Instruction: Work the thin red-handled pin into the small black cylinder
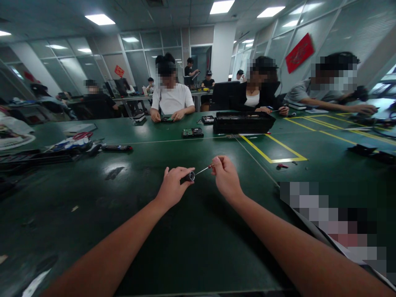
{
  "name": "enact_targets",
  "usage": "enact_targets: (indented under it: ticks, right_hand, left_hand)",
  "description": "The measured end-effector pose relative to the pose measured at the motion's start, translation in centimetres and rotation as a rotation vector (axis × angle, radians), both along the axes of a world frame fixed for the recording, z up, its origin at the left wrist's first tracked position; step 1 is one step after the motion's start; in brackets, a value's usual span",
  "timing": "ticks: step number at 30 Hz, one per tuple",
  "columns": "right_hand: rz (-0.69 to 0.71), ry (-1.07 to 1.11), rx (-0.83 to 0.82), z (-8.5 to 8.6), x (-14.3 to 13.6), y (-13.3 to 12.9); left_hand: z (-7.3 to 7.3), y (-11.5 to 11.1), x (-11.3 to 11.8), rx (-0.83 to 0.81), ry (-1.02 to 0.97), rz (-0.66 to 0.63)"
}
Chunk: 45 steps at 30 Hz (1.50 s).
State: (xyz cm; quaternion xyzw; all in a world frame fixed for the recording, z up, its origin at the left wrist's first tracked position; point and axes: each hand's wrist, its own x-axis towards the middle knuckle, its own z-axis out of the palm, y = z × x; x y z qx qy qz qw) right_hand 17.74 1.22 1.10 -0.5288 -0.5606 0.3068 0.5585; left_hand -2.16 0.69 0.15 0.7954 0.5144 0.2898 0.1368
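Observation:
Between the thumb and fingers of my left hand (173, 185) is a small dark cylindrical part (191, 176) with a pale ring at its end, facing right. My right hand (227, 177) pinches the reddish handle of a thin screwdriver (202, 170). The shaft slants down to the left, and its tip is at the ringed end of the part; whether it goes inside I cannot tell. Both hands are above the green tabletop (192, 255), near its middle.
A long black casing (244, 123) and a hard drive (192, 132) lie farther back. At the left are a dark pen-like tool (116, 148) and a pile of tools (74, 142). Yellow tape (289, 159) marks the right side. A person in a white shirt (173, 101) sits opposite.

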Motion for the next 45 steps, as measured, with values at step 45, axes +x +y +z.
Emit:
enact_targets:
  ticks: [45]
  right_hand:
    - [-0.124, -0.195, 0.244, 1.3, 0.1, -1.2]
  left_hand:
    - [-0.3, 0.4, -0.4, -0.096, -0.097, 0.011]
